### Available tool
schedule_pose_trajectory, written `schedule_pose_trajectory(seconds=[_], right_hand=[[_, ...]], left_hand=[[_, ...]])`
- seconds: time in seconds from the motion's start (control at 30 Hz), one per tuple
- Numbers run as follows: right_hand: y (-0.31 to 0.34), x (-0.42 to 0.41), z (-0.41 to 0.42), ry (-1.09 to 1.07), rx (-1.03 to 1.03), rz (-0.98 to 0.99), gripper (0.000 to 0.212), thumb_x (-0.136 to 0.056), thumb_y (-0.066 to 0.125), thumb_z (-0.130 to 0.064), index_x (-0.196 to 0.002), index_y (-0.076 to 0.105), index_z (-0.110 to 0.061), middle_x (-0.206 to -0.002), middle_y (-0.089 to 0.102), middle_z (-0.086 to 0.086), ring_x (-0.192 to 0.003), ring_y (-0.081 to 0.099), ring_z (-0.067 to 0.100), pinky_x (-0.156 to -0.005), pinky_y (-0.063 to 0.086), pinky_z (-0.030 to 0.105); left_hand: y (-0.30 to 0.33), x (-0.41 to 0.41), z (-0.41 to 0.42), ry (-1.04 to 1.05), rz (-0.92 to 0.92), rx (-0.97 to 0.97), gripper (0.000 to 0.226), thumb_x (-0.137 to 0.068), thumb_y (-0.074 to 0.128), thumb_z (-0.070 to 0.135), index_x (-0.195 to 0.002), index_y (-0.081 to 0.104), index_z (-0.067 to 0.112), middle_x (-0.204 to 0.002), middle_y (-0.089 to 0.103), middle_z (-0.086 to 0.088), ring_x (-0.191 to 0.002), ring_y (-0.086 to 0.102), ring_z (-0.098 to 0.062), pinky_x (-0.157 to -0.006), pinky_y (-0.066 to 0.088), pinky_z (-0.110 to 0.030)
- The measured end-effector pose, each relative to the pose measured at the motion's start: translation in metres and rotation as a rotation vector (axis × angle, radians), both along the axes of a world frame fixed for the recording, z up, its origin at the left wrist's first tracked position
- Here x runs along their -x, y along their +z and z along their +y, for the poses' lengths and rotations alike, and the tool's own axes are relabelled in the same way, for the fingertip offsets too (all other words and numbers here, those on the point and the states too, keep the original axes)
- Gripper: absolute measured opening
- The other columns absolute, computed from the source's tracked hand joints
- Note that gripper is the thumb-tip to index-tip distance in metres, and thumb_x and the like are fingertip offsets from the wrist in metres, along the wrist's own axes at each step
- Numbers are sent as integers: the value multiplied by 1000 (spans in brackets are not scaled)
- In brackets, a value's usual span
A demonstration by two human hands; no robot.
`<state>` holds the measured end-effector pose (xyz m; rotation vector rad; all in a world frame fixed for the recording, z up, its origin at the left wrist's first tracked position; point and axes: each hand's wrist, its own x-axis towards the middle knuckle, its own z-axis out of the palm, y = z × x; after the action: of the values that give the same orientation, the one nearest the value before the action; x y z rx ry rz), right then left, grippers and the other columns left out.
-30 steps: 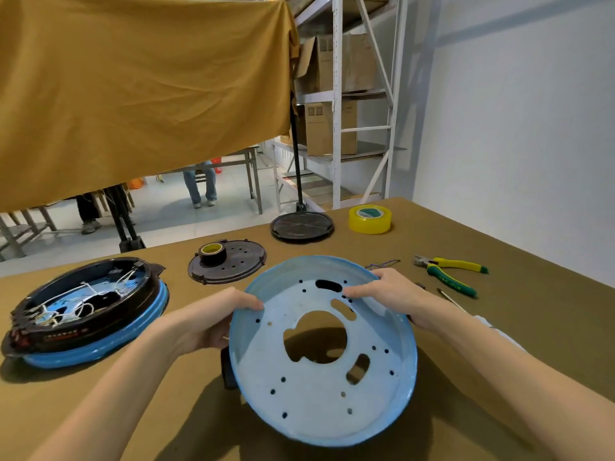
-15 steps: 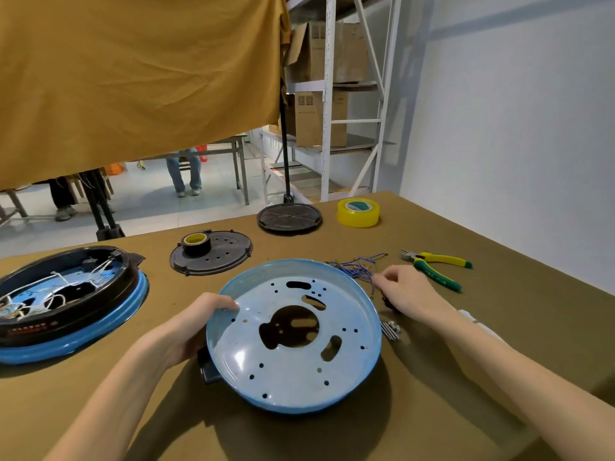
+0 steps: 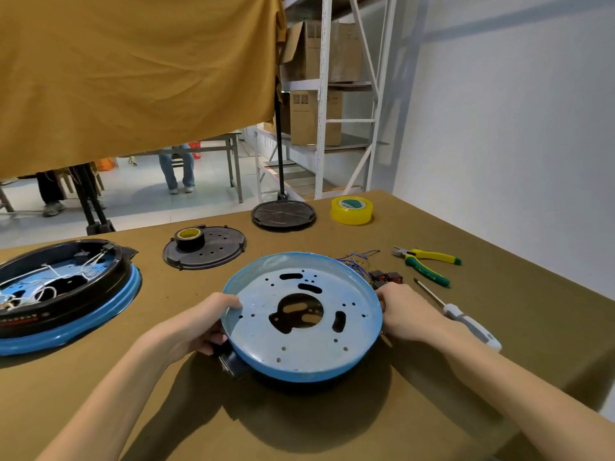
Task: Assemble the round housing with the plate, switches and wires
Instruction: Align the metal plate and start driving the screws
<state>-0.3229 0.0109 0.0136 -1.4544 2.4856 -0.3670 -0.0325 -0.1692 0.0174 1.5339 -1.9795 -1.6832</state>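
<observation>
Step in hand: positioning the empty blue round housing (image 3: 301,319) at the near middle of the tabletop (image 3: 499,327), before any plate, switch or wire goes in, as I judge it
Left hand (image 3: 206,324): grasping the housing's left rim, thumb hooked over the lip, fingers under and behind it
Right hand (image 3: 404,312): grasping the right rim, fingers curled round the outer edge
Housing: open side up, pale perforated floor with a large centre cutout and several slots; a black tab (image 3: 233,362) juts out at its near left edge; whether it rests fully on the tabletop or is held slightly tilted I cannot tell
Switches and wires: red-and-black switches (image 3: 387,277) lie just beyond the right hand, touching a tangle of blue wires (image 3: 354,259) behind the housing's far right rim
Plate: a black perforated plate (image 3: 206,252) lies far left of the housing, a roll of black tape (image 3: 189,239) standing on it
Tools: screwdriver (image 3: 456,312) just right of the right hand; green-and-yellow pliers (image 3: 426,264) farther off
Other unit: a second housing with white wires (image 3: 63,291) already fitted sits at the far left
Next move: it calls for freeing one hand, likely the right since the switches are nearest it, while the left steadies the housing; the loose wires could snag on the rim
</observation>
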Motion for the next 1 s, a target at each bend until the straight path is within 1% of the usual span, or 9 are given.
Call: schedule_pose_trajectory(seconds=[0.1, 0.27, 0.4, 0.47, 0.57, 0.67, 0.8, 0.93, 1.0], right_hand=[[-1, 2, -6, 5, -41, 61, 8, -93, 65, -4, -89, 64, -11, -85, 68, 6, -71, 65, 21, -59, 51, 34], [-1, 8, -6, 31, -62, -21, 15, -95, 63, -6, -82, 56, -9, -76, 59, 5, -61, 50, 17, -55, 40, 31], [13, 18, -2, -71, 114, -89, 20, -97, 67, -18, -79, 76, -13, -69, 70, -3, -61, 59, 12, -58, 48, 24], [25, 20, 1, -106, 239, -136, 21, -97, 68, -19, -77, 75, -17, -76, 74, -2, -71, 67, 14, -64, 50, 26], [42, 13, -2, -126, 442, -202, 7, -95, 70, -15, -90, 73, -12, -74, 74, 1, -62, 68, 11, -59, 50, 23], [54, -14, -16, -2, 570, -244, 13, -95, 71, -15, -107, 68, -11, -74, 75, -1, -59, 69, 5, -65, 54, 25], [59, -65, -44, 226, 605, -434, 12, -93, 72, -10, -105, 71, -10, -78, 77, 5, -67, 74, 17, -62, 56, 22], [45, -102, -75, 296, 569, -615, 7, -91, 71, -3, -98, 69, -3, -78, 77, 12, -72, 76, 25, -61, 60, 28], [39, -112, -85, 310, 553, -651, 7, -90, 72, -3, -96, 69, -2, -79, 78, 12, -71, 77, 23, -63, 61, 29]], left_hand=[[3, -5, -1, -100, -21, -34, 29, -94, 51, 40, -98, 57, 12, -61, 51, 0, -54, 44, -13, -61, 31, -31], [5, -6, -1, -131, 0, -63, 31, -94, 49, 39, -106, 55, 11, -75, 52, -6, -61, 43, -15, -62, 30, -31], [3, -4, 0, -106, 1, -44, 30, -94, 49, 39, -105, 54, 11, -74, 50, -6, -61, 42, -16, -62, 30, -32], [2, -4, 0, -109, -5, -35, 32, -94, 49, 40, -106, 55, 11, -78, 51, -8, -63, 43, -17, -63, 31, -31], [1, -4, 0, -112, -14, -29, 33, -95, 49, 41, -108, 57, 11, -80, 54, -9, -65, 45, -17, -63, 33, -30], [0, -2, 1, -113, -6, -21, 33, -95, 49, 41, -108, 58, 12, -75, 55, -5, -62, 47, -15, -60, 34, -28], [-2, -1, 2, -123, -15, -4, 35, -95, 50, 43, -112, 58, 13, -76, 55, -4, -65, 47, -14, -64, 36, -28], [0, -2, 4, -148, -27, 20, 65, -95, 45, 68, -123, 57, 10, -83, 53, -7, -72, 46, -17, -70, 36, -31], [2, -5, 3, -189, 18, -9, 86, -83, 37, 88, -110, 59, 9, -82, 55, -7, -72, 45, -17, -69, 35, -31]])
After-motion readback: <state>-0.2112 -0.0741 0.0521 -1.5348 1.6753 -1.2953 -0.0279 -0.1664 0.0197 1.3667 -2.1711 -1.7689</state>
